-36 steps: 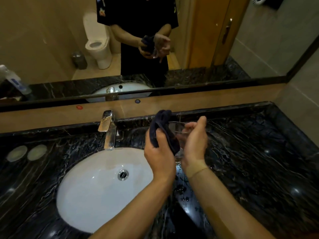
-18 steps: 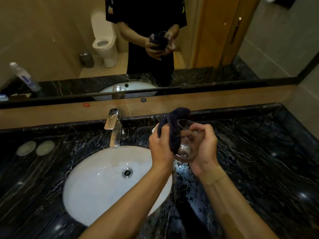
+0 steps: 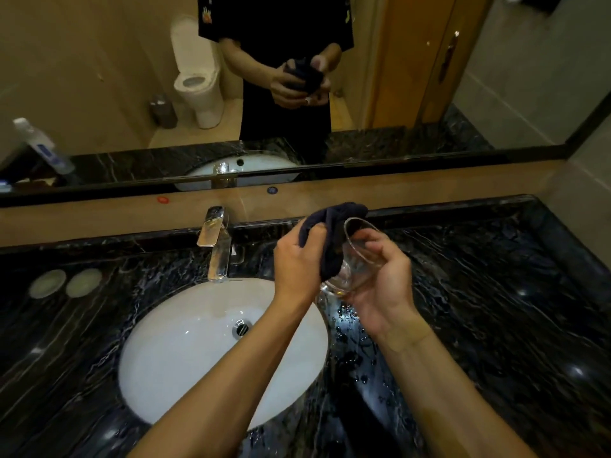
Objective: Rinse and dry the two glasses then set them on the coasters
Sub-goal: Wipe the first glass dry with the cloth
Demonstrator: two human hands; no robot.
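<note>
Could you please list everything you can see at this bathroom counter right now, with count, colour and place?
glass: one, clear, tilted above the counter, right of the basin
cloth: one, dark blue, draped against the glass
coasters: two, pale grey-green, side by side on the counter, far left, nothing on them
basin: one, white, set into the counter
tap: one, chrome, behind the basin
counter: one, black marble with white veins, wet near the basin
mirror: one, on the wall; reflects a toilet, a bin, a bottle and a wooden door
left hand: one, fingers grip the cloth
right hand: one, fingers hold the glass
</note>
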